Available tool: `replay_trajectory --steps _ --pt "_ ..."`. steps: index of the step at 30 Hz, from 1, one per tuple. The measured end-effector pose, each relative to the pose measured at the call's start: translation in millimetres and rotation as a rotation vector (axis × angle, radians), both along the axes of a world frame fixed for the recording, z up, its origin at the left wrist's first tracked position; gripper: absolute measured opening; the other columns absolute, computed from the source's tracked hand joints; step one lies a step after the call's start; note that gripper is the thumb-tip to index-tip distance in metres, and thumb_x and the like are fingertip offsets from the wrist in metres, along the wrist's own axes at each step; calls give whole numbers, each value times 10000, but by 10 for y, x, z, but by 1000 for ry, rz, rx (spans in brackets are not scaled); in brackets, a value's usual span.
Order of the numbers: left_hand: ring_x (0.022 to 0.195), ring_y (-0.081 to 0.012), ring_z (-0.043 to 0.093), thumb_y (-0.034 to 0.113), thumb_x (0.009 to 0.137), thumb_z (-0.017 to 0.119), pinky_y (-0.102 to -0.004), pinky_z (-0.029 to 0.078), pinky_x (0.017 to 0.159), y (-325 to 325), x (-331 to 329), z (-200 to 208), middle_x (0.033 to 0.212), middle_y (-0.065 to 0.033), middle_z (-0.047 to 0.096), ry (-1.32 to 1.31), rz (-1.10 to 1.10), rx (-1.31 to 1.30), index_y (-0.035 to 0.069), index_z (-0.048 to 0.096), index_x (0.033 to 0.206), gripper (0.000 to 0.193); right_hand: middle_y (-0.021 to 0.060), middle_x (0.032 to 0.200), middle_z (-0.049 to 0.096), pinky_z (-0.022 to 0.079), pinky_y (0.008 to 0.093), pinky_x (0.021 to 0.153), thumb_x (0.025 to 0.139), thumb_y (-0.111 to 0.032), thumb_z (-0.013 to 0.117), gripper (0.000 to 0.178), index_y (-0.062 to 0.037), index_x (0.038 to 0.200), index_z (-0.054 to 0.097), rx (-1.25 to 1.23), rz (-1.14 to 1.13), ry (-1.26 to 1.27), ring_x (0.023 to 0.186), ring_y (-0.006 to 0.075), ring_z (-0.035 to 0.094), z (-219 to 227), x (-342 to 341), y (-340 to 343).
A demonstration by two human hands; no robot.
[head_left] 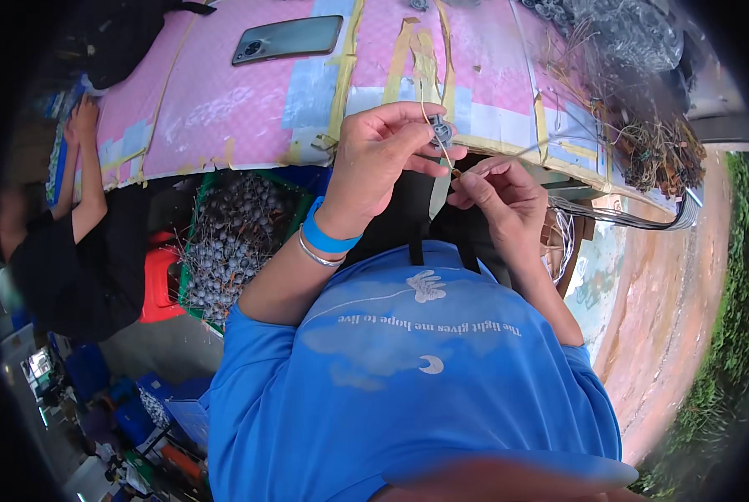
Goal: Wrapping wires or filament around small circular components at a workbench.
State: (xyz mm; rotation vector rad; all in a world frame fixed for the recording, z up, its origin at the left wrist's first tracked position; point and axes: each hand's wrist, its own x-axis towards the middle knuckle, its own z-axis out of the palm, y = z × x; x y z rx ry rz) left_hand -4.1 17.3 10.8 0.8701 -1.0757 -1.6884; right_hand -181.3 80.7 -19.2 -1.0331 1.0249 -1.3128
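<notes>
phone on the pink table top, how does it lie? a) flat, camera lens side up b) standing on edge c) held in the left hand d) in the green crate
a: the phone lies flat on the pink table top, lens showing, away from both hands.

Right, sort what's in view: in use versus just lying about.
In use: small grey round part in the left hand; thin wire pinched by the right hand.
Lying about: phone, crate of grey parts, wire bundle, pink table.
</notes>
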Motion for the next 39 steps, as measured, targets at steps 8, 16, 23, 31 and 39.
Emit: replay_trajectory --steps 8,16,23,31,39 --pt "669 -228 703 52 910 558 -287 598 556 175 77 44 963 -180 694 32 -157 20 -82 630 1131 268 91 1068 670 515 298 825 957 -132 619 192 25 1063 650 -59 112 125 922 165 654 23 -65 -265" --pt "626 -214 696 58 875 592 -286 594 525 263 60 58 860 -142 690 -30 -148 -14 -79 645 1063 238 220 1152 653 510 418 932 950 -133 594 202 39 1025 671 -121 216 -284 1024 282 648 50 21 -401" --pt "557 -205 676 47 879 584 -260 546 442 213 47 23 849 -174 699 4 -75 -22 -31 645 941 117 181 1063 692 538 380 898 941 -94 607 170 26 1036 682 -2 174 -323 979 248 674 77 73 -428" --pt "531 -191 659 24 881 587 -240 507 409 193 2 -99 859 -184 690 54 72 -135 -31 621 950 95 152 1025 699 552 347 792 935 -94 622 156 17 1023 689 173 172 -341 886 209 668 42 129 -575" --pt "550 -184 661 20 870 593 -249 514 432 60 160 -159 873 -186 684 -28 -8 -86 -41 604 965 113 131 967 703 547 333 782 936 -93 621 158 20 1018 695 167 198 -265 863 191 664 46 235 -635"
